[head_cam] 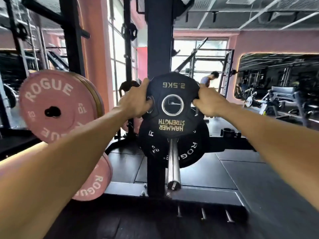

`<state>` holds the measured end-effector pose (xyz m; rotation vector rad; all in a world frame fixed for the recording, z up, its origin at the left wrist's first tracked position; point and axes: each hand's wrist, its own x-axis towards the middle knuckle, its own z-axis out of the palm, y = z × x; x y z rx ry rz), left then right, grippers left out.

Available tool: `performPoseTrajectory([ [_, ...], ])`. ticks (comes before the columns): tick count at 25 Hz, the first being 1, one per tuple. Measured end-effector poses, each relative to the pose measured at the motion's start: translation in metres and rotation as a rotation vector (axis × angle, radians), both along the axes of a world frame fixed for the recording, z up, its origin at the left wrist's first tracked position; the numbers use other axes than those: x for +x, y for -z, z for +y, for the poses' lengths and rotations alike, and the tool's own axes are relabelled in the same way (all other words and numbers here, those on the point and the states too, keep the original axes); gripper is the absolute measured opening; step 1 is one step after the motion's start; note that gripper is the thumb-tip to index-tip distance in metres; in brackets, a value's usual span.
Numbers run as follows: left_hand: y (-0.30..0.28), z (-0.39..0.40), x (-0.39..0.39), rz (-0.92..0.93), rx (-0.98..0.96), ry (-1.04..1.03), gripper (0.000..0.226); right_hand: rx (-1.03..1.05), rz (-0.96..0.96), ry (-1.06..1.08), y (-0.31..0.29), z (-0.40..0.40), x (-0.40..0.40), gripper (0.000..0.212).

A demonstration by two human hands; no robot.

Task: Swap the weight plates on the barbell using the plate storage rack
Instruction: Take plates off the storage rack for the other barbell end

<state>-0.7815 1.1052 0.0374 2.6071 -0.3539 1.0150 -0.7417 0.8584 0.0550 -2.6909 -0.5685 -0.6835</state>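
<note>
Hands, left and right, grip small black plate

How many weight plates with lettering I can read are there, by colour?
Pink: 2, the upper pink plate and the lower pink plate
Black: 2, the small black plate and the large black plate
Total: 4

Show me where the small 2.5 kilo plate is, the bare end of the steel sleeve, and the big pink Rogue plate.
2.5 kg plate (pixel 172 125), head view, on its lower gold lettering.
steel sleeve (pixel 174 167), head view, on its bare shaft.
pink Rogue plate (pixel 57 94), head view, on its face above the hole.
</note>
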Motion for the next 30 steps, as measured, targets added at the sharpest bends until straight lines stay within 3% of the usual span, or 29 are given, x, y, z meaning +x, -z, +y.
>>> performPoseTrajectory([
  [3,0.06,-0.002,-0.023,0.038,-0.013,-0.011,0.038,-0.001,0.046,0.012,0.061,-0.004,-0.021,0.031],
  [12,0.181,-0.018,-0.056,0.265,-0.046,0.01,0.042,-0.037,0.224,0.08,0.181,-0.019,-0.072,0.017],
  [19,0.225,-0.018,-0.041,0.384,-0.07,0.051,0.027,-0.092,0.328,0.109,0.223,-0.018,-0.061,0.019],
  [24,0.246,-0.019,-0.027,0.414,-0.044,0.042,0.031,-0.093,0.358,0.106,0.247,-0.019,-0.049,0.017],
  [30,0.268,-0.02,-0.019,0.339,-0.093,0.03,0.031,-0.024,0.257,0.084,0.267,-0.016,-0.033,0.024],
])
